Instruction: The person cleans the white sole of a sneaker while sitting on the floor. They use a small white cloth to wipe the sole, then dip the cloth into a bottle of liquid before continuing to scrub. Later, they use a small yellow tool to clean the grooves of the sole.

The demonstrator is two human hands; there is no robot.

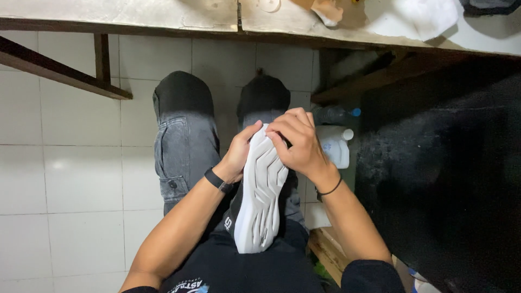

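A seated person in grey cargo trousers (182,138) holds a shoe (260,195) sole-up over the lap, above a white tiled floor (70,179). The left hand (237,154) grips the shoe's left edge near the toe, while the right hand (298,144) curls over the toe tip, fingers pressed to the pale grey, grooved sole; the upper looks black. Just right, a white plastic bottle (335,147) stands beside a dark, blue-capped bottle (336,114); their contents cannot be told.
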